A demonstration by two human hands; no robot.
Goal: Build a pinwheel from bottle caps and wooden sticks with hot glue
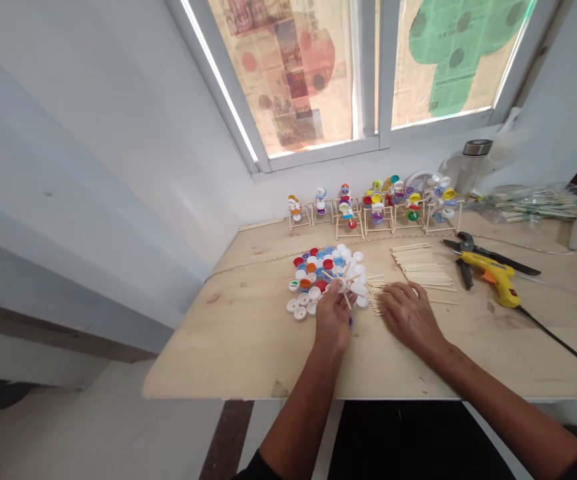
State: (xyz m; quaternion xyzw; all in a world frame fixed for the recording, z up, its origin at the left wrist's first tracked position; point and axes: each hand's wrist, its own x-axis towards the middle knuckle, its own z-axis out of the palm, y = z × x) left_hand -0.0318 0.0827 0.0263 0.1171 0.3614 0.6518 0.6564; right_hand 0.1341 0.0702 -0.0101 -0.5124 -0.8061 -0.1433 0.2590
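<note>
My left hand is closed around a white bottle cap with thin wooden sticks fanning out from it like spokes. It is held just over the front right of a spread of bottle caps in white, blue, red and orange. To the right, my right hand lies palm down with its fingers apart, the tips on a small group of short wooden sticks. Its fingers partly hide these sticks. Longer wooden sticks are laid in a row just behind that hand.
A yellow glue gun and black-handled pliers rest at the right, the gun's cord crossing the table edge. Several stick frames with cap wheels line the back. Behind the right side are a bottle and bagged sticks.
</note>
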